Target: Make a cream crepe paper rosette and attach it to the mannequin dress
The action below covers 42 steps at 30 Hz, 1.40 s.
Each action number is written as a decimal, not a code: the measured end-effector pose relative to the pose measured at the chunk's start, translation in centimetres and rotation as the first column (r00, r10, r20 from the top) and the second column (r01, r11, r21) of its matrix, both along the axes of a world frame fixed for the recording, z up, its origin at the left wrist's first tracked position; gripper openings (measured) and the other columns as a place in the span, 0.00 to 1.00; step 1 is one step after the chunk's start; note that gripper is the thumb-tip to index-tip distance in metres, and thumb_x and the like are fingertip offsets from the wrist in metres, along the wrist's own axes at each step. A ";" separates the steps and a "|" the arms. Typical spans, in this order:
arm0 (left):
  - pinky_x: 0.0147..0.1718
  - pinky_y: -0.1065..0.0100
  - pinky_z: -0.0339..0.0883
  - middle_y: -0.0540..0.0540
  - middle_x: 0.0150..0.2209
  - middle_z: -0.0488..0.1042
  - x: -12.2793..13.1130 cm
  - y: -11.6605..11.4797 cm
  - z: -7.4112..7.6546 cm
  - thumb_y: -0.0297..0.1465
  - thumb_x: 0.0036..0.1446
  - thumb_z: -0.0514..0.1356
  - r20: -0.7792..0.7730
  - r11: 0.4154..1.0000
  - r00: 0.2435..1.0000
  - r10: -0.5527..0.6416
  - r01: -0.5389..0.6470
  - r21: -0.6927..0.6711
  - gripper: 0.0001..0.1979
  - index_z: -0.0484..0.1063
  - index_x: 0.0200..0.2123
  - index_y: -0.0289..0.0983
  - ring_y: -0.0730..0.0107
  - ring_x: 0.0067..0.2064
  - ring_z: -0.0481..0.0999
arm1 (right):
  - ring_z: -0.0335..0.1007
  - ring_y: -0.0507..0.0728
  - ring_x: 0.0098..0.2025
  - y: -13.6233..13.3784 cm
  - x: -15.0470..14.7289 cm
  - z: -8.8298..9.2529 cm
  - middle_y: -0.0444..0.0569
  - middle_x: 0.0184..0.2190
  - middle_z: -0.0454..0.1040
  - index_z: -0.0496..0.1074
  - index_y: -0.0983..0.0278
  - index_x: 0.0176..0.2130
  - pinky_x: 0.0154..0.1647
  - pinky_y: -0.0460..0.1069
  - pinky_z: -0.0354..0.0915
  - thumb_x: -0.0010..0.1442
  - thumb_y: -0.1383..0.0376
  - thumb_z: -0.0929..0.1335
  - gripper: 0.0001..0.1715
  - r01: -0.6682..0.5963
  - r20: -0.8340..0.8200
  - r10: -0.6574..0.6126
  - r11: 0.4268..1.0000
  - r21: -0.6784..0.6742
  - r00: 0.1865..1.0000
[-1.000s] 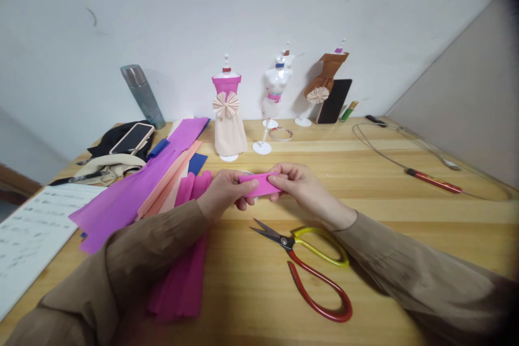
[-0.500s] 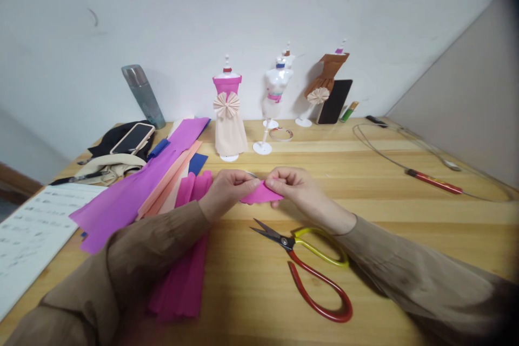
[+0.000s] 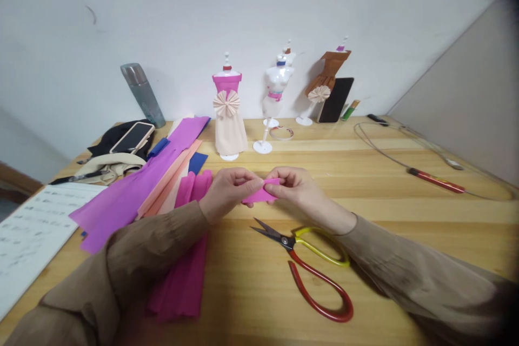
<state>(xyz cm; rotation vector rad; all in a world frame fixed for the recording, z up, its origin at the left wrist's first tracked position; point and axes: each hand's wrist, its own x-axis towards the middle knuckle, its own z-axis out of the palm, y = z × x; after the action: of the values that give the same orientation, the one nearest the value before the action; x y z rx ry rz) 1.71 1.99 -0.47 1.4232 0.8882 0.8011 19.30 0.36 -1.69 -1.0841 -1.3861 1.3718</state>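
Note:
Between both hands is a small pink piece of crepe paper (image 3: 259,194). My left hand (image 3: 229,190) pinches its left side, thumb on top. My right hand (image 3: 298,192) is closed on its right side, with thumb and index finger pressed on it. The two thumbs nearly meet over the paper. Just below the hands, scissors (image 3: 287,241) with one yellow and one red handle lie with blades slightly apart. A larger folded strip of pink crepe paper (image 3: 184,281) lies under my left forearm, partly hidden by the sleeve.
Small dress-form mannequins stand at the back: one in a pink and cream dress (image 3: 230,130), one mostly bare (image 3: 278,84), one in brown (image 3: 333,67). Purple paper (image 3: 150,184), a phone (image 3: 133,138) and a bottle (image 3: 142,94) are left. A red-handled corded tool (image 3: 436,180) lies right.
The fingers have shifted slightly on the pink paper, and its right end now shows above my right thumb. The scissors and other things stay where they were.

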 end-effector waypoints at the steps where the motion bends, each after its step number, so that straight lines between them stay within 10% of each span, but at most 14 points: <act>1: 0.21 0.74 0.64 0.50 0.20 0.72 0.0 0.0 -0.1 0.40 0.45 0.65 -0.008 1.000 1.000 0.001 -0.001 -0.002 0.15 0.74 0.28 0.32 0.77 0.21 0.69 | 0.66 0.49 0.21 0.0 0.0 0.0 0.43 0.19 0.72 0.71 0.66 0.26 0.25 0.46 0.59 0.46 0.57 0.75 0.16 -0.001 0.001 0.001 1.000 -0.004 1.000; 16: 0.24 0.75 0.57 0.50 0.21 0.70 0.0 0.0 0.0 0.33 0.51 0.59 -0.233 0.911 0.969 0.080 0.023 0.411 0.10 0.74 0.22 0.33 0.77 0.25 0.65 | 0.69 0.48 0.20 0.0 0.0 -0.1 0.42 0.19 0.73 0.71 0.66 0.25 0.24 0.45 0.65 0.42 0.54 0.76 0.20 -0.065 -0.013 0.064 0.994 -0.086 0.998; 26: 0.18 0.77 0.59 0.50 0.14 0.69 -0.3 0.4 0.4 0.38 0.52 0.60 -0.136 0.995 0.986 -0.097 0.093 -0.036 0.16 0.69 0.20 0.32 0.77 0.17 0.69 | 0.68 0.48 0.21 -0.1 0.0 0.1 0.42 0.20 0.72 0.71 0.66 0.25 0.25 0.45 0.66 0.43 0.54 0.76 0.20 -0.096 -0.033 0.093 0.991 -0.094 0.995; 42: 0.14 0.77 0.48 0.56 0.12 0.61 -0.1 0.4 0.3 0.36 0.53 0.58 -0.207 0.990 0.978 -0.019 0.046 0.131 0.15 0.65 0.18 0.35 0.83 0.14 0.57 | 0.57 0.47 0.20 -0.1 0.0 -0.2 0.39 0.17 0.64 0.68 0.65 0.22 0.22 0.45 0.56 0.48 0.49 0.73 0.23 -0.036 0.017 0.036 0.999 -0.001 0.999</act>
<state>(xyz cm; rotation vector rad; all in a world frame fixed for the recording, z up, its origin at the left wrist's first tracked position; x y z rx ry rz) 1.57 2.35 -0.14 1.6580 0.9792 0.7090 19.32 0.25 -1.90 -1.0783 -1.4240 1.3918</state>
